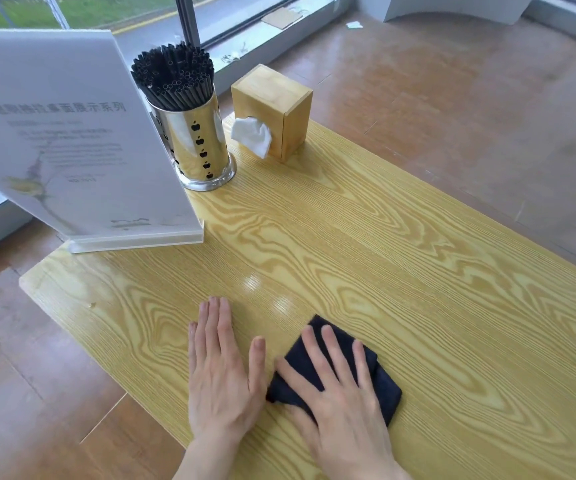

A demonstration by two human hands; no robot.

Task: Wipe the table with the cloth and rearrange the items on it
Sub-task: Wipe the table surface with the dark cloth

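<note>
Spread fingers of my right hand press flat on the dark cloth at lower centre of frame. Beside it, my left hand lies flat on the table, fingers together. Upper left: sign stand, straw holder, tissue box.

Brown tiled floor below a daylit window.

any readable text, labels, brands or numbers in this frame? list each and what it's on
Acrylic sign stand: a grey heading line in Chinese characters, too blurred to quote reliably; the smaller lines below it are unreadable.
Metal straw holder: no text, only black apple-shaped cutouts.
Wooden tissue box: none.
Dark cloth under the right hand: none.
</note>
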